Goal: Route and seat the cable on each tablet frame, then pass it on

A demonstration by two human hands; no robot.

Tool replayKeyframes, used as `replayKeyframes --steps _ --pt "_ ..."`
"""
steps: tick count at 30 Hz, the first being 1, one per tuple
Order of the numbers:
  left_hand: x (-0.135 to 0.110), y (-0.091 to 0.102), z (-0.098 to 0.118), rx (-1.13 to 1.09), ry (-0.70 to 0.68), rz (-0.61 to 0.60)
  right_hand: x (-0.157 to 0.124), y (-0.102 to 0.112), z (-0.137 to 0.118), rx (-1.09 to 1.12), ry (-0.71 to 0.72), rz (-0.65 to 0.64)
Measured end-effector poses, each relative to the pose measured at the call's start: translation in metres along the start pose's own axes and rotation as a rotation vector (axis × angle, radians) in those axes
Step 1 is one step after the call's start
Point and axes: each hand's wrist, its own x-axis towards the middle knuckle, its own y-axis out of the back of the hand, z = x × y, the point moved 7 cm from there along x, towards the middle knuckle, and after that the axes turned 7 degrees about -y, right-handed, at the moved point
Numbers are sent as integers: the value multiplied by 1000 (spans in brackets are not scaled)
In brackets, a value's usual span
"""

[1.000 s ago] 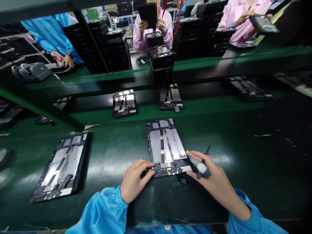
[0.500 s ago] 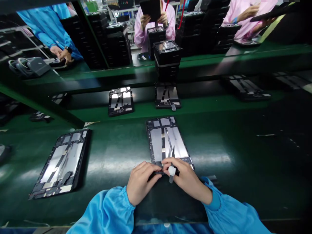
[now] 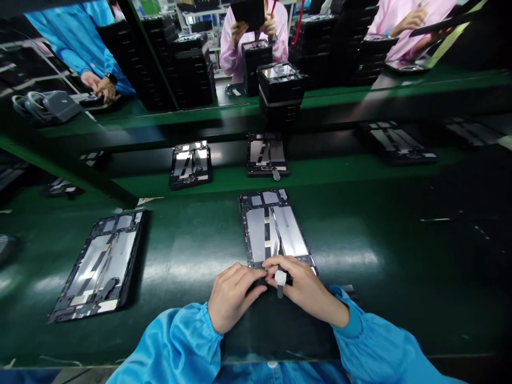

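Observation:
An opened tablet point(image 3: 294, 229), its back off and silver battery panels showing, lies in front of me. My left hand point(image 3: 236, 296) is at its near edge, with thumb and index finger almost pinched together; whatever is between them is hidden. Close beside it, my right hand point(image 3: 302, 288) has its fingertips at the same edge. Dark tweezers point(image 3: 280, 290) with a white wrapped patch are tucked in the right hand, the slim end pointing away over the tablet. The fingers cover the tablet's lower edge.
Another opened tablet point(image 3: 94, 266) lies to my left. Beyond, a lower strip carries more opened tablets point(image 3: 190, 164). A stack of black trays point(image 3: 282, 93) stands behind it. Across the bench, co-workers in blue and pink sleeves handle devices. A green post point(image 3: 76, 165) slants at left.
Tablets on the far strip have slid slightly left, while the tray stack has shifted right. My hands stay at the tablet's near edge; the tweezers' far end has dipped a little.

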Motion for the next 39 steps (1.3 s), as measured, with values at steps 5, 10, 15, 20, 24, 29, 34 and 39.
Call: replayKeyframes --steps 5,10,15,20,24,29,34,39 --pt "-1 -1 0 5 -37 9 0 0 -3 22 15 -15" --pt "-3 -3 -4 -18 35 3 0 0 -3 7 7 -9" --pt "-2 -2 3 9 -20 7 0 1 -4 8 21 -10" --pt "-3 -2 0 5 -11 30 0 0 -4 18 23 -19" --pt "-7 -7 -9 -53 123 15 -2 -2 -1 -8 48 28" --pt "-12 -4 1 114 37 -8 -8 -7 -2 -79 154 107" --pt "-22 0 11 289 -165 -90 -11 -9 -4 -114 222 130" --pt "-25 1 8 295 -211 -102 -10 -9 -3 -101 225 117"
